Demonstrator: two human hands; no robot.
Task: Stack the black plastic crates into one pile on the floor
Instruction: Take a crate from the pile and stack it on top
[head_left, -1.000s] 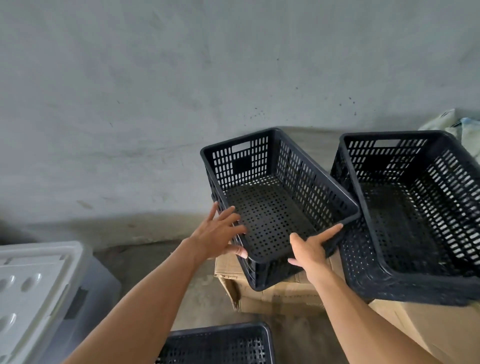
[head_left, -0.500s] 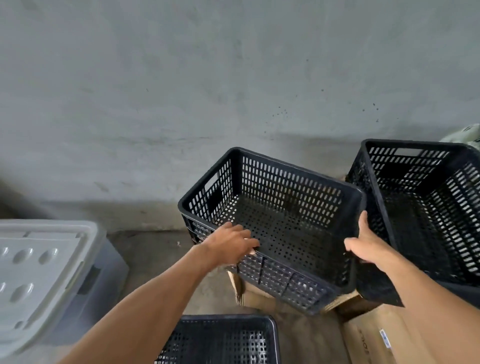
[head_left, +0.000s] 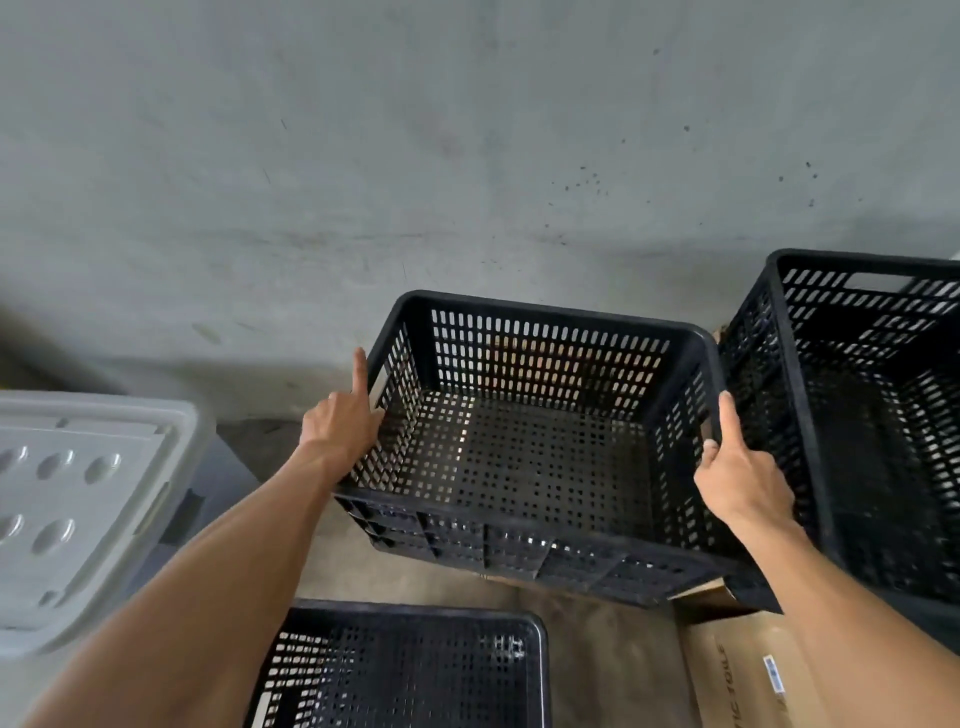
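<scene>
Hands clasping crate ends, forefingers extended.

Storage corner of a warehouse or stockroom. A bare, unpainted concrete wall, stained and speckled, meets a rough concrete floor with no finish or furnishing. Ventilated black plastic crates of the stackable, goods-handling kind stand against the wall: one crate at its foot, a second crate to the right of it, a third crate further out from the wall. Brown cardboard cartons lie under and beside the crates. A grey lidded plastic storage bin stands along the wall to the left.
</scene>
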